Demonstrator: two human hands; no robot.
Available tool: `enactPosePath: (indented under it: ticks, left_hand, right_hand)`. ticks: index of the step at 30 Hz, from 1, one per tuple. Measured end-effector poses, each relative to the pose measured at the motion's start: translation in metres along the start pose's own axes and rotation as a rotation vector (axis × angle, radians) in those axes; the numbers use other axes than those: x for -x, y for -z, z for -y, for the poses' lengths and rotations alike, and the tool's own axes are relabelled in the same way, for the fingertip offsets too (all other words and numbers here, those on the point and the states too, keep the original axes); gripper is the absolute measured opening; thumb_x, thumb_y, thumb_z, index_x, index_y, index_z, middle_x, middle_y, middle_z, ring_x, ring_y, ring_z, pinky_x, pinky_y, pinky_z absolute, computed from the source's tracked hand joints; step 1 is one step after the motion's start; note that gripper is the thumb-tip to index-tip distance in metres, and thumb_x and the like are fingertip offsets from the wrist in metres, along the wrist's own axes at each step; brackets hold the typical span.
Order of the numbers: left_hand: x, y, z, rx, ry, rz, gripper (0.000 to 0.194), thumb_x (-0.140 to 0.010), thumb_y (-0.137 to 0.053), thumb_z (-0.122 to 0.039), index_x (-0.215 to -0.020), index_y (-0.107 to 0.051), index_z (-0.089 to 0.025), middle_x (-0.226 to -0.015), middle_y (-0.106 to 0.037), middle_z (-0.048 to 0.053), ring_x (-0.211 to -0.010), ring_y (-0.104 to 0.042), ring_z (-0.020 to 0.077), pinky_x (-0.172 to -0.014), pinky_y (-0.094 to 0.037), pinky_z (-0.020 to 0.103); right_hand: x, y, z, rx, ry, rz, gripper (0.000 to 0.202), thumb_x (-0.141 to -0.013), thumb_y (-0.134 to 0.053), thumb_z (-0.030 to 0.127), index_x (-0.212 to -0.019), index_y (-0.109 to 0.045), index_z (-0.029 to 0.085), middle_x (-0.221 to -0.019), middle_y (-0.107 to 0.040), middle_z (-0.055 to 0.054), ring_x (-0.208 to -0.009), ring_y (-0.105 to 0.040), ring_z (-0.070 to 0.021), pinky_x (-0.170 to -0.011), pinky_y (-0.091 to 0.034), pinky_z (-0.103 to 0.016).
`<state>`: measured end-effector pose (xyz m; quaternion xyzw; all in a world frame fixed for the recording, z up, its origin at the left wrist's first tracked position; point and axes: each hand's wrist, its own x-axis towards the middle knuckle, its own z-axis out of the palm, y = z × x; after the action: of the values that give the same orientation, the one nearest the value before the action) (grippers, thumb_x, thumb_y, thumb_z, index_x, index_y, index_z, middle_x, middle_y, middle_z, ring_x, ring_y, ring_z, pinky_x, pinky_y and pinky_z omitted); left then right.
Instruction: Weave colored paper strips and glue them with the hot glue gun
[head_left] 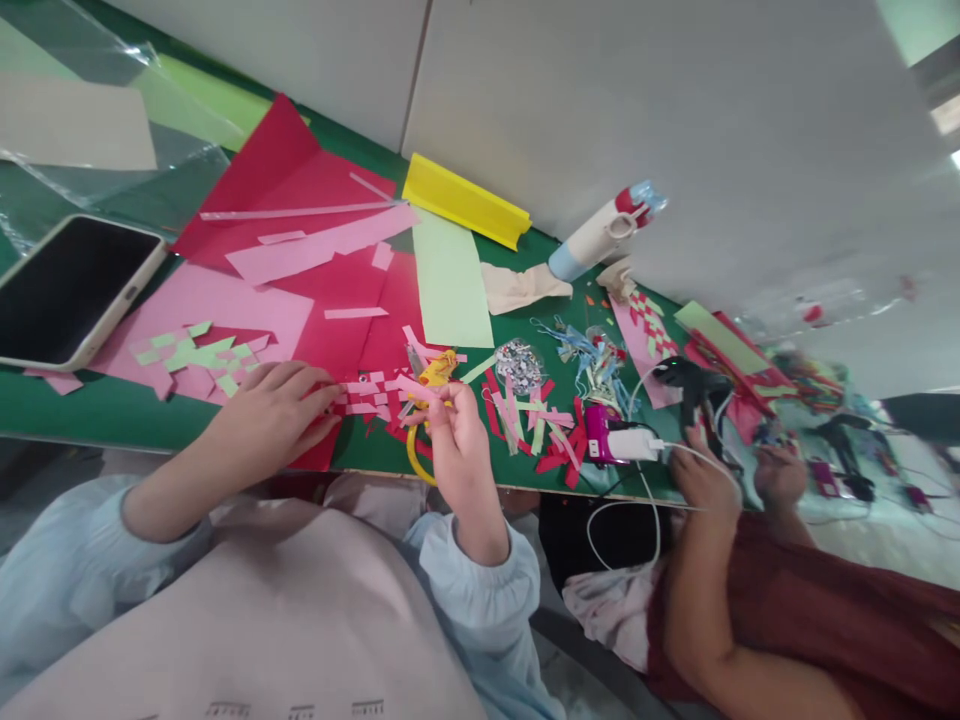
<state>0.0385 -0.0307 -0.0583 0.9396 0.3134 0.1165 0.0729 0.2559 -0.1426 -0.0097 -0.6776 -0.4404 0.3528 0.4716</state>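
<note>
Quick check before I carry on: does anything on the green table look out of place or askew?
The phone at the left juts over the table edge. Cut paper strips lie scattered beside the yellow scissors. The right hand holds those scissors; the left hand presses the woven strips.

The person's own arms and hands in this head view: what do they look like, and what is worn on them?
Both hands are bare: no gloves, and no rings or watch that I can make out. The left hand and right hand come out of pale blue long sleeves gathered at the wrist into elastic cuffs. Over the chest lies a pale pink apron-like garment with small dark markings along its lower edge.
</note>
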Motion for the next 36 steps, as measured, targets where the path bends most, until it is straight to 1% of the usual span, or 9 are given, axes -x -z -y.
enactPosePath:
  ticks: [5,8,11,16,19,23,28,32,36]
  left_hand:
    - [-0.004,-0.004,-0.003,0.033,0.021,-0.023,0.044,-0.100,-0.042,-0.047,-0.129,-0.062,-0.020,-0.125,-0.068,0.014,-0.119,-0.057,0.0331,-0.102,-0.043,0.049]
    - [-0.007,-0.003,-0.006,0.098,0.031,-0.032,0.042,-0.099,-0.044,-0.046,-0.126,-0.063,-0.020,-0.119,-0.071,0.014,-0.115,-0.060,0.0338,-0.100,-0.044,0.051]
    - [-0.009,-0.001,-0.009,0.137,0.051,-0.044,0.041,-0.098,-0.046,-0.044,-0.124,-0.063,-0.018,-0.115,-0.070,0.016,-0.110,-0.061,0.0334,-0.097,-0.046,0.051]
    - [-0.012,0.001,-0.011,0.181,0.107,-0.093,0.034,-0.095,-0.047,-0.038,-0.121,-0.060,-0.021,-0.109,-0.071,0.012,-0.102,-0.064,0.0294,-0.092,-0.051,0.046]
    - [-0.012,0.004,-0.011,0.305,0.178,-0.126,0.026,-0.092,-0.047,-0.035,-0.113,-0.060,-0.027,-0.107,-0.072,0.007,-0.100,-0.066,0.0257,-0.090,-0.053,0.042]
    - [-0.013,0.013,-0.010,0.568,0.353,-0.136,0.028,-0.082,-0.055,-0.046,-0.103,-0.064,-0.029,-0.098,-0.073,0.005,-0.095,-0.068,0.0256,-0.083,-0.057,0.042]
    - [-0.014,0.022,-0.006,0.651,0.435,-0.147,0.032,-0.078,-0.057,-0.051,-0.102,-0.065,-0.030,-0.084,-0.071,0.002,-0.083,-0.069,0.0232,-0.081,-0.058,0.041]
    - [-0.010,0.023,0.001,0.823,0.510,-0.153,0.034,-0.075,-0.063,-0.052,-0.100,-0.066,-0.028,-0.086,-0.071,0.003,-0.080,-0.069,0.0214,-0.075,-0.058,0.039]
    - [-0.001,0.022,0.007,0.979,0.573,-0.160,0.036,-0.077,-0.069,-0.048,-0.104,-0.066,-0.024,-0.095,-0.070,0.004,-0.078,-0.070,0.0186,-0.070,-0.060,0.036]
  right_hand:
    - [0.000,0.011,-0.001,-0.003,-0.012,-0.087,0.017,-0.103,-0.045,0.042,-0.102,-0.048,0.025,-0.088,-0.070,0.001,-0.083,-0.074,-0.0166,-0.076,-0.050,-0.031]
    - [-0.001,0.016,0.001,-0.010,-0.006,-0.114,0.018,-0.103,-0.045,0.042,-0.102,-0.048,0.025,-0.086,-0.069,0.002,-0.082,-0.075,-0.0160,-0.074,-0.049,-0.030]
    - [-0.002,0.015,0.001,-0.011,-0.004,-0.099,0.018,-0.103,-0.045,0.043,-0.102,-0.049,0.025,-0.087,-0.068,0.002,-0.081,-0.074,-0.0156,-0.075,-0.049,-0.030]
    - [-0.006,0.000,-0.005,-0.101,-0.043,-0.042,0.021,-0.102,-0.047,0.047,-0.101,-0.049,0.026,-0.085,-0.068,0.001,-0.082,-0.072,-0.0171,-0.073,-0.050,-0.031]
    - [-0.007,-0.013,-0.007,-0.173,-0.040,-0.040,0.025,-0.101,-0.047,0.051,-0.102,-0.049,0.026,-0.088,-0.069,-0.002,-0.083,-0.070,-0.0179,-0.075,-0.053,-0.032]
    - [-0.008,-0.026,-0.008,-0.197,-0.021,-0.038,0.028,-0.100,-0.046,0.053,-0.104,-0.051,0.025,-0.103,-0.067,-0.005,-0.090,-0.068,-0.0183,-0.081,-0.056,-0.035]
    - [-0.008,-0.029,-0.004,-0.258,0.004,-0.055,0.028,-0.101,-0.047,0.052,-0.106,-0.049,0.025,-0.100,-0.068,-0.005,-0.095,-0.070,-0.0187,-0.087,-0.057,-0.036]
    - [-0.010,-0.033,0.004,-0.336,0.012,-0.047,0.031,-0.099,-0.050,0.055,-0.105,-0.049,0.025,-0.107,-0.066,-0.007,-0.098,-0.071,-0.0193,-0.083,-0.062,-0.036]
    - [-0.012,-0.044,0.010,-0.497,-0.033,-0.002,0.034,-0.096,-0.051,0.059,-0.100,-0.043,0.027,-0.109,-0.064,-0.007,-0.109,-0.070,-0.0225,-0.082,-0.066,-0.040]
